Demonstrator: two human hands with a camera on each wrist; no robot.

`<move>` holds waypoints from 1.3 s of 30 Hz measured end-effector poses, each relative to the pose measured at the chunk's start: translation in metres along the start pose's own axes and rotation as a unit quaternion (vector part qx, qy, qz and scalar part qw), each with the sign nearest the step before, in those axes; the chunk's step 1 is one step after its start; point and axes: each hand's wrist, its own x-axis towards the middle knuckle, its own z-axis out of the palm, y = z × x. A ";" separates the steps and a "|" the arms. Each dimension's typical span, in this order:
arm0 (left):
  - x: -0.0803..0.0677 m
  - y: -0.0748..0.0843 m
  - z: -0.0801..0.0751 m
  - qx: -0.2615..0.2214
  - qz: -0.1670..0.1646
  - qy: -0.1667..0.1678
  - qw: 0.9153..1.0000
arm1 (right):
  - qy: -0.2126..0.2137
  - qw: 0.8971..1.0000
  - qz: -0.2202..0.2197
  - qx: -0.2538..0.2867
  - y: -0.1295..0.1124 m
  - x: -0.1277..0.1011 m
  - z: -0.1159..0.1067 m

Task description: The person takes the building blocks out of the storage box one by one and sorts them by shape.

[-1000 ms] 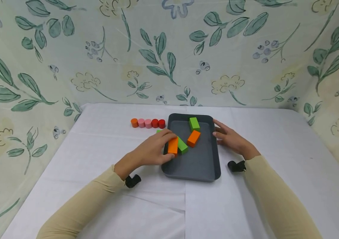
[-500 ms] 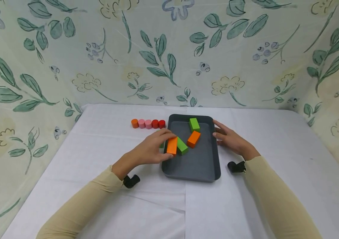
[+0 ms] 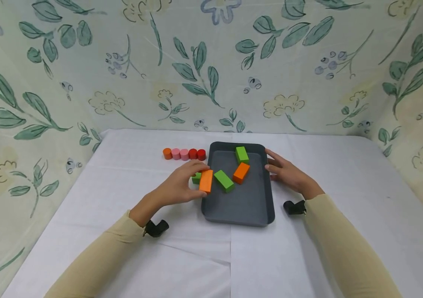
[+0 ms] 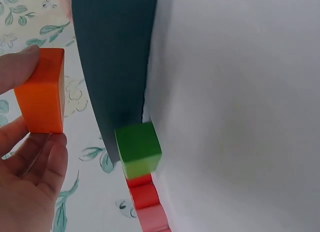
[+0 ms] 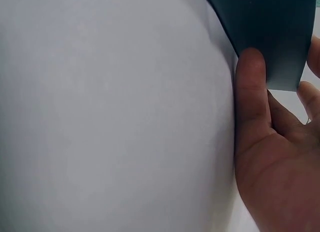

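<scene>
In the head view my left hand [image 3: 177,186] pinches an orange rectangular block [image 3: 206,181] at the left rim of the dark grey tray [image 3: 239,209]. The left wrist view shows the thumb on one end of the block and fingertips at the other. On the cloth left of the tray sits a green block [image 4: 138,148], partly hidden by my hand in the head view. Inside the tray lie another orange block [image 3: 241,172] and two green blocks, one in the middle [image 3: 224,181] and one at the back [image 3: 242,155]. My right hand [image 3: 289,174] rests its extended fingers against the tray's right wall.
A row of several small cylinders [image 3: 184,154], orange, pink and red, stands left of the tray's back corner. White cloth [image 3: 122,248] covers the table. A leaf-patterned fabric backdrop [image 3: 204,82] rises behind and at the sides.
My left hand has moved left with the orange block, from over the tray to its left rim. The middle green block now shows fully. My right hand and the tray have stayed put.
</scene>
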 end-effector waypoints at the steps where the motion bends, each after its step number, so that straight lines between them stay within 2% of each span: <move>1: -0.002 -0.002 -0.002 -0.003 -0.003 0.002 1.000 | 0.000 1.000 0.000 0.000 0.000 0.000 0.000; 9: -0.017 -0.014 -0.018 0.013 -0.018 0.009 1.000 | 0.002 1.000 -0.001 -0.003 0.000 0.002 0.000; 17: -0.023 -0.033 -0.031 0.043 -0.064 0.016 0.997 | 0.005 1.000 -0.002 -0.008 0.002 0.002 0.000; 24: -0.018 -0.055 -0.031 0.051 -0.079 0.014 0.996 | 0.003 1.000 0.000 -0.010 0.004 0.002 -0.001; 28: -0.011 -0.065 -0.028 0.054 -0.107 -0.002 0.993 | 0.003 1.000 0.000 -0.010 0.003 0.002 0.000; 34: -0.004 -0.072 -0.024 0.045 -0.151 -0.020 0.987 | -0.002 1.000 -0.006 -0.007 0.003 0.002 0.002; 39: 0.003 -0.074 -0.020 0.037 -0.155 -0.027 0.987 | 0.002 1.000 0.000 -0.010 0.004 0.002 0.003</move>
